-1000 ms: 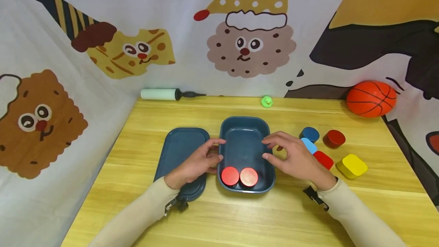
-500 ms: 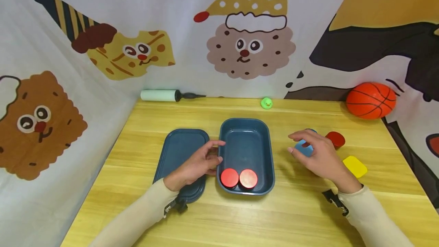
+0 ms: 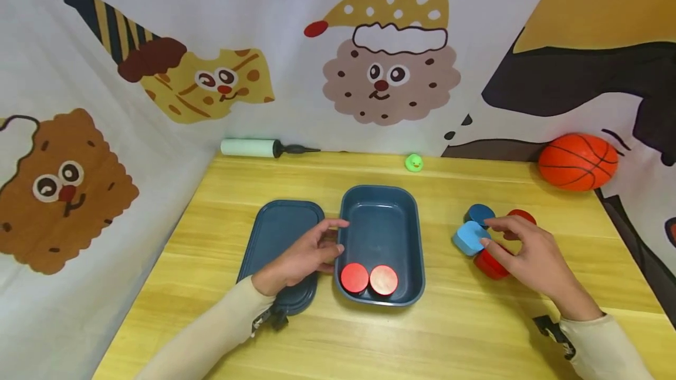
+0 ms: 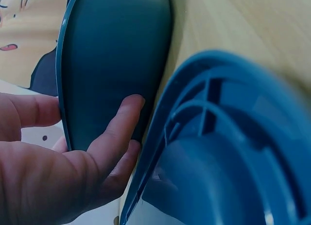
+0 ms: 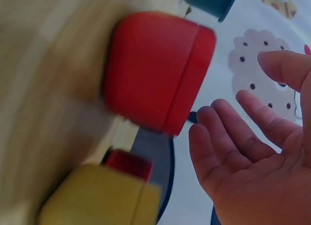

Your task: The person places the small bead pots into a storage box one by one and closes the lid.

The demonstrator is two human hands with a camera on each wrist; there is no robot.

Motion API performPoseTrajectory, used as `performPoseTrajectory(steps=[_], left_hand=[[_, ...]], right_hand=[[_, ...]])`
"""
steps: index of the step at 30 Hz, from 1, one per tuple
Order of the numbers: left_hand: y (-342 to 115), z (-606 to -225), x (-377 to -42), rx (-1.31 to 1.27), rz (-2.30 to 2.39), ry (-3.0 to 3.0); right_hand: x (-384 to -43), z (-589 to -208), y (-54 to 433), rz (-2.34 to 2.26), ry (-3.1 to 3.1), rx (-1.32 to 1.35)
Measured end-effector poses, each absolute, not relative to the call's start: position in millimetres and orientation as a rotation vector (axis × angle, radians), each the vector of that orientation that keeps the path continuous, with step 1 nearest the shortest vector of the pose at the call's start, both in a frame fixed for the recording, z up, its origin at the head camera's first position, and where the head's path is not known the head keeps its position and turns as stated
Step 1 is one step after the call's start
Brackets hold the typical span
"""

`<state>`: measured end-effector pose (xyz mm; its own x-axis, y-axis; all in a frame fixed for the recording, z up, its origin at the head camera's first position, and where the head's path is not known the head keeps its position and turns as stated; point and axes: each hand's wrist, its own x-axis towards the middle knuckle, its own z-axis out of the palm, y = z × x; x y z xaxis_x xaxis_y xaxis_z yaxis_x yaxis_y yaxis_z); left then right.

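Observation:
A dark blue rectangular box point(image 3: 379, 233) stands in mid-table, holding two small round jars with red lids point(image 3: 354, 278) at its near end. My left hand point(image 3: 306, 251) rests against the box's left wall, fingertips on the outside and at the rim, as the left wrist view also shows. My right hand point(image 3: 533, 257) hovers with parted fingers over several small containers. Its fingertips are near a light blue container point(image 3: 470, 238) and a red container point(image 3: 491, 264); contact cannot be told. A yellow container point(image 5: 92, 196), visible in the right wrist view, is hidden behind that hand in the head view.
A dark blue lid point(image 3: 285, 227) lies left of the box, partly under my left forearm. A round blue container point(image 3: 479, 214) and a dark red one point(image 3: 523, 215) stand farther back. Along the rear edge are a pump point(image 3: 250, 148), a green duck point(image 3: 414, 162) and an orange ball point(image 3: 578, 162).
My right hand has moved rightward from over the box to the small containers, with nothing held. My left hand has stayed at the box's left wall.

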<state>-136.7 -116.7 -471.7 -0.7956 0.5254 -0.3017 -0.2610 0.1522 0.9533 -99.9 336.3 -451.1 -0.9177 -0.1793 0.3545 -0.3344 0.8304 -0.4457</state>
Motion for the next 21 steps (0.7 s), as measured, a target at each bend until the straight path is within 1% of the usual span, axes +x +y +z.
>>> performPoseTrajectory(steps=[10, 21], left_hand=[[-115, -473, -138, 0.265, 1.697, 1.823], [-116, -472, -140, 0.262, 1.705, 1.792]], right_hand=[[-84, -465, 361, 0.703, -2.844, 0.425], [-83, -471, 359, 0.669, -2.911, 0.401]])
